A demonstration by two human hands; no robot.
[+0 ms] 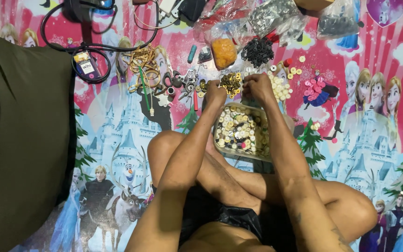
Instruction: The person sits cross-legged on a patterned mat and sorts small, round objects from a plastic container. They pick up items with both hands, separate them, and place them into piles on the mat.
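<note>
I see a floor mat (117,121) printed with cartoon castles and figures, bright pink and blue. On it, straight ahead, sits a tub of buttons (242,130). Beyond it lie small heaps: cream buttons (280,87), pink buttons (314,88), dark gold ones (232,83), black ones (257,50), and an orange bag (223,52). Left of those I make out scissors (171,80), gold rings (142,63), a black cable (89,44). A dark olive cushion (22,140) covers the mat's left side.
</note>
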